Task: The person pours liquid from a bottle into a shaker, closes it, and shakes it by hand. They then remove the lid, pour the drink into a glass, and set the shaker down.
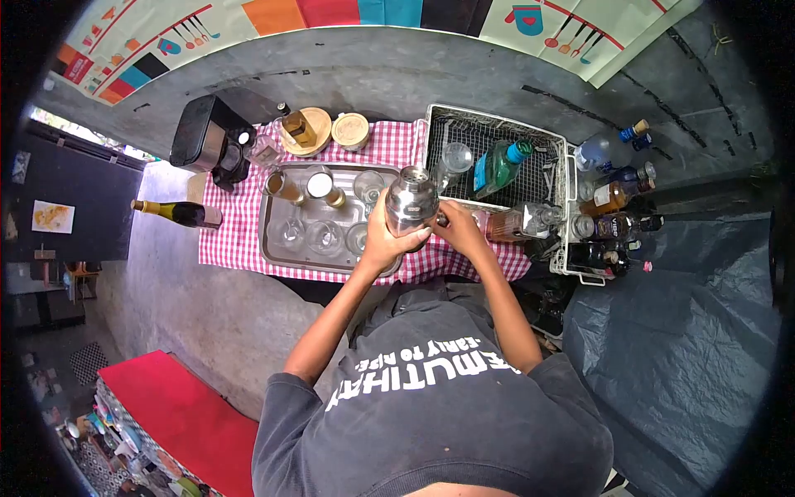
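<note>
Through my feed, the left hand (pixel 389 242) grips a metal shaker (pixel 412 199) over the right end of the tray (pixel 265 224); the right hand (pixel 458 226) is at its side, grip unclear. I read "EARLY TO" on the dark shirt (pixel 447 427).

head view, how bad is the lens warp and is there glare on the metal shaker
Head view: strong fisheye, corners black, lower edge of the banner bowed; head view: bright highlights on the metal shaker, its outline still readable; head view: small label text on the bottles at right mostly too small to read.
</note>
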`<state>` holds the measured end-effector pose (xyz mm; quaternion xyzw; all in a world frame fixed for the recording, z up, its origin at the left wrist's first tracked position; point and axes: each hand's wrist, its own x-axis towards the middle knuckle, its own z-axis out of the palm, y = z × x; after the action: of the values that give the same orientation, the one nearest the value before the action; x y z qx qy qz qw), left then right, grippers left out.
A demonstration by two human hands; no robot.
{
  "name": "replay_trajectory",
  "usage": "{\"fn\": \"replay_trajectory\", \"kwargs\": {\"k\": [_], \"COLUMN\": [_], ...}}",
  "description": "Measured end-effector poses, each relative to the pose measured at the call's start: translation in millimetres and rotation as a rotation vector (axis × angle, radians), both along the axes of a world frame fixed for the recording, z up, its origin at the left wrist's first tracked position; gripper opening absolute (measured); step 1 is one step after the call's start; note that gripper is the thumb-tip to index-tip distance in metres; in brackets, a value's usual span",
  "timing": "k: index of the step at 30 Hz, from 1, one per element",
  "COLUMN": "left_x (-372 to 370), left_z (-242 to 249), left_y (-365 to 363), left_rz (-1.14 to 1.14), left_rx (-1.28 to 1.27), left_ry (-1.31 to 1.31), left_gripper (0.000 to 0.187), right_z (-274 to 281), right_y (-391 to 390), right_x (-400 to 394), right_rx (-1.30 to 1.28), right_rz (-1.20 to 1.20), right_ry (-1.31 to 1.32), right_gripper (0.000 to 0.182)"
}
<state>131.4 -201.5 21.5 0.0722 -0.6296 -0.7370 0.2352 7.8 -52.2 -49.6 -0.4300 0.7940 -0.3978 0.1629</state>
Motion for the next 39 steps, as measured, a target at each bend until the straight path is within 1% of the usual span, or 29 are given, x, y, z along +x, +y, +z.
{"fn": "replay_trajectory", "kwargs": {"k": [2,5,6,8,9,10,12,13,14,16,17,21,23,27,31,33,39], "left_x": [0,1,2,3,4,5,4,5,3,2,2,0,-2,-2,0,2,5], "left_z": [-1,3,4,3,2,-1,-4,0,0,0,0,-2,-6,-10,-11,-11,-15], "left_y": [0,1,1,-1,-2,-3,-7,-8,-9,-10,-10,-11,-12,-13,-13,-14,-15], "left_rz": [0.006,0.026,0.036,0.034,0.029,0.031,0.073,0.064,0.064,0.074,0.078,0.100,0.118,0.097,0.090,0.082,0.090], "left_rx": [0.002,0.012,0.026,0.030,0.035,0.032,-0.089,-0.098,-0.101,-0.097,-0.100,-0.083,-0.122,-0.099,-0.094,-0.111,-0.083], "left_ry": [-0.006,-0.008,-0.011,-0.022,-0.029,-0.029,-0.034,-0.038,-0.034,-0.014,-0.011,-0.021,-0.039,-0.041,-0.029,-0.026,-0.026], "left_gripper": [0.068,0.069,0.069,0.069,0.069,0.069,0.068,0.069,0.069,0.070,0.070,0.070,0.069,0.070,0.071,0.073,0.073], "right_z": [-22,-46,-47,-50,-43,-44,-44,-51,-56,-58,-59,-72,-79,-73,-81,-85,-89], "right_y": [0,1,0,1,1,1,1,0,0,0,1,5,7,8,6,5,3], "right_x": [0,0,-1,-2,0,1,-1,-1,0,3,3,0,-3,-2,-2,-2,-2], "right_rx": [0.028,-0.037,-0.040,0.046,0.091,0.088,0.176,0.235,0.232,0.205,0.230,0.239,0.265,0.357,0.351,0.304,0.339], "right_rz": [-0.006,0.024,0.028,0.031,-0.017,-0.016,-0.063,-0.103,-0.104,-0.194,-0.194,-0.203,-0.170,-0.110,-0.100,-0.099,-0.092], "right_ry": [-0.027,0.027,0.025,-0.022,-0.075,-0.076,0.158,0.226,0.230,0.356,0.321,0.330,0.409,0.420,0.443,0.472,0.495], "right_gripper": [0.035,0.038,0.038,0.040,0.043,0.043,0.046,0.046,0.046,0.037,0.037,0.040,0.043,0.046,0.042,0.039,0.038]}}
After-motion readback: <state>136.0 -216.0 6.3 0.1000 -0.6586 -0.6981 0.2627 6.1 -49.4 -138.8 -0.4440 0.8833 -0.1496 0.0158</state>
